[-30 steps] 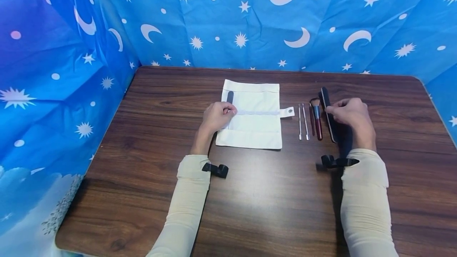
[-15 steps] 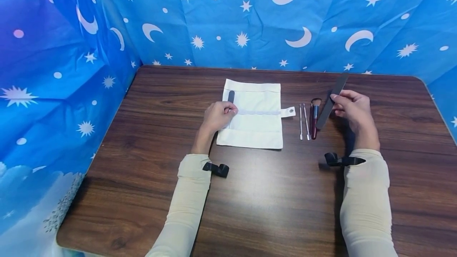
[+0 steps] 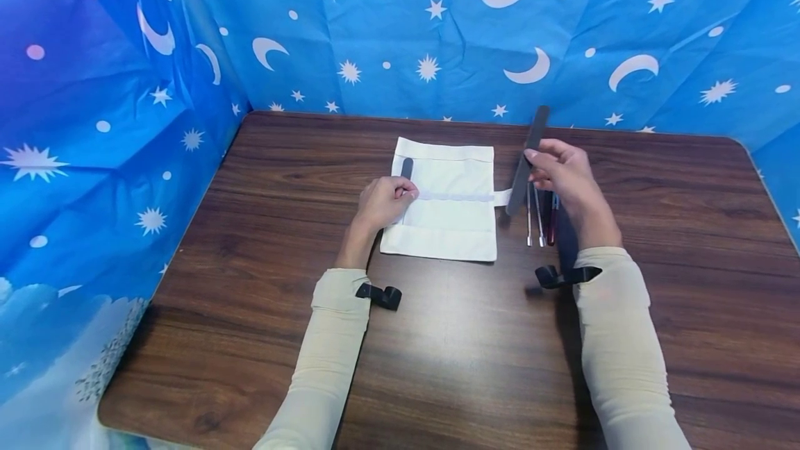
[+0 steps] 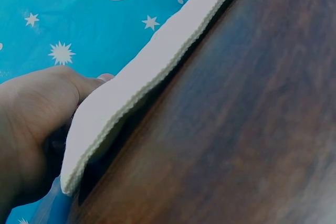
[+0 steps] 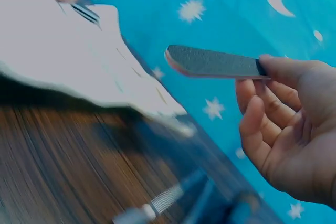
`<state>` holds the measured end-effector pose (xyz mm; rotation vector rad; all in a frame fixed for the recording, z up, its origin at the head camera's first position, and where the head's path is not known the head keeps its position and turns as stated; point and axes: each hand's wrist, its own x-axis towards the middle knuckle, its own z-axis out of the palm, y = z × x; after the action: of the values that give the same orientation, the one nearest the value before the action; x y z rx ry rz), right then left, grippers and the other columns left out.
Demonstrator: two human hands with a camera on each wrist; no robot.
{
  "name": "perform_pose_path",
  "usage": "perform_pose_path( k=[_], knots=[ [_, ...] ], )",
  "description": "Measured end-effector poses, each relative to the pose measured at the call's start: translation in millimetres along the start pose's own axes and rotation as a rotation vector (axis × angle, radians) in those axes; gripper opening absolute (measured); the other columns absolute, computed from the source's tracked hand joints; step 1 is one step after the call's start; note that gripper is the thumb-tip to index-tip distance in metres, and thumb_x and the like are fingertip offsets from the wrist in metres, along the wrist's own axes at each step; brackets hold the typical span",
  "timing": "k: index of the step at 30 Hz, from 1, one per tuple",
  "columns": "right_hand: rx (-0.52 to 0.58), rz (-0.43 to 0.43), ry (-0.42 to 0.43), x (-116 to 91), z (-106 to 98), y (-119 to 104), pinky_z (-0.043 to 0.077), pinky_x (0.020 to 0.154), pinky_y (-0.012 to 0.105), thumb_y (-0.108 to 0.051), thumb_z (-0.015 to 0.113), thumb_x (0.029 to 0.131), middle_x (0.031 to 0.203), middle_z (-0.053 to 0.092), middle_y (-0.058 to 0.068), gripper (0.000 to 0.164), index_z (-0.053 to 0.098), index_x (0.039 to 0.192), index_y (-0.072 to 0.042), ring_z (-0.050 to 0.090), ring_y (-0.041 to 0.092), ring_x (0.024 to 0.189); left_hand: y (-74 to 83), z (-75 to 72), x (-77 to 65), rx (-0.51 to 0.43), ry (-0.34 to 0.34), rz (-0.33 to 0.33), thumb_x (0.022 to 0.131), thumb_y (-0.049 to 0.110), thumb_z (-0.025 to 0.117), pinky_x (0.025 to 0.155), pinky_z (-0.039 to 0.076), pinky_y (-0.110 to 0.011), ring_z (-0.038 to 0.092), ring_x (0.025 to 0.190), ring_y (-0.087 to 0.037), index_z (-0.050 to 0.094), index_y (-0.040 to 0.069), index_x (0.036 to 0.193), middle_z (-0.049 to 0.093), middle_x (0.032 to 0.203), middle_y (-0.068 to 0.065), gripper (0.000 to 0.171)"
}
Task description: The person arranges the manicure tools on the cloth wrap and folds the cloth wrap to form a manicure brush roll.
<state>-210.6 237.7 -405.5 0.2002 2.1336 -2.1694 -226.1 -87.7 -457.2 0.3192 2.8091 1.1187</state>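
Note:
My left hand (image 3: pixel 381 201) stays at the left side of a white cloth roll pouch (image 3: pixel 450 217), fingertips pinching at its middle pocket edge. Beneath those fingers, the dark end of a nail file (image 3: pixel 407 168) sticks out of the pocket. A second, larger dark grey nail file (image 3: pixel 536 130) is raised above the table, tilted. Thumb and fingers of my right hand (image 3: pixel 571 176) pinch it near its middle in the head view. Its rounded end (image 5: pixel 210 62) points toward the pouch in the right wrist view.
Two thin metal cuticle pushers (image 3: pixel 529 228) and a red-handled brush (image 3: pixel 553 221) lie right of the pouch, partly hidden by the right hand. The pouch's snap tab (image 3: pixel 502 198) is partly covered by the raised file. A blue star-patterned curtain (image 3: pixel 400 33) hangs behind the table (image 3: pixel 262 339).
My right hand has lifted the large nail file off the table, turned it, and carried it left toward the pouch. My left hand has stayed in place.

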Motion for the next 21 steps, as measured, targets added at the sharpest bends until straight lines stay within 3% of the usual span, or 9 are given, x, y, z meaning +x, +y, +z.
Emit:
perform_pose_path(
  k=[6, 10, 15, 18, 21],
  knots=[
    [-0.096, 0.011, -0.135, 10, 37, -4, 0.055, 0.068, 0.018, -0.008, 0.058, 0.101, 0.085, 0.070, -0.014, 0.027, 0.056, 0.128, -0.008, 0.065, 0.004, 0.074, 0.5, 0.1, 0.1, -0.005, -0.001, -0.011, 0.100, 0.028, 0.064, 0.072, 0.031, -0.031, 0.044, 0.065, -0.015, 0.076, 0.017, 0.103, 0.044, 0.064, 0.006, 0.016],
    [-0.137, 0.042, -0.118, 21, 62, -2, 0.056, 0.073, 0.018, -0.008, 0.060, 0.100, 0.084, 0.070, -0.017, 0.033, 0.053, 0.132, -0.004, 0.066, 0.002, 0.077, 0.4, 0.1, -0.1, -0.005, 0.002, -0.009, 0.100, 0.028, 0.064, 0.072, 0.031, -0.031, 0.044, 0.064, -0.016, 0.076, 0.018, 0.103, 0.045, 0.065, 0.006, 0.016],
    [0.067, 0.049, -0.037, 36, 89, 8, 0.057, 0.070, 0.017, -0.003, 0.063, 0.097, 0.076, 0.072, -0.013, 0.011, 0.057, 0.106, -0.007, 0.069, 0.002, 0.068, -0.4, 0.5, 0.0, 0.004, 0.008, 0.008, 0.100, 0.028, 0.064, 0.071, 0.031, -0.030, 0.042, 0.062, -0.015, 0.076, 0.018, 0.102, 0.044, 0.063, 0.006, 0.015],
    [0.195, 0.033, 0.004, 44, 101, 16, 0.057, 0.065, 0.016, 0.000, 0.063, 0.096, 0.070, 0.074, -0.010, 0.013, 0.054, 0.094, -0.009, 0.070, 0.003, 0.063, -0.7, 0.2, -0.1, 0.012, 0.015, 0.018, 0.100, 0.027, 0.065, 0.070, 0.031, -0.030, 0.040, 0.061, -0.014, 0.076, 0.018, 0.102, 0.042, 0.061, 0.007, 0.015],
    [0.238, 0.038, 0.044, 50, 107, 25, 0.057, 0.063, 0.015, 0.000, 0.064, 0.096, 0.068, 0.074, -0.010, 0.016, 0.052, 0.091, -0.010, 0.070, 0.003, 0.061, -0.2, 0.0, 0.1, 0.017, 0.016, 0.023, 0.100, 0.027, 0.065, 0.070, 0.031, -0.030, 0.040, 0.060, -0.014, 0.076, 0.018, 0.102, 0.041, 0.061, 0.007, 0.015]
  ],
)
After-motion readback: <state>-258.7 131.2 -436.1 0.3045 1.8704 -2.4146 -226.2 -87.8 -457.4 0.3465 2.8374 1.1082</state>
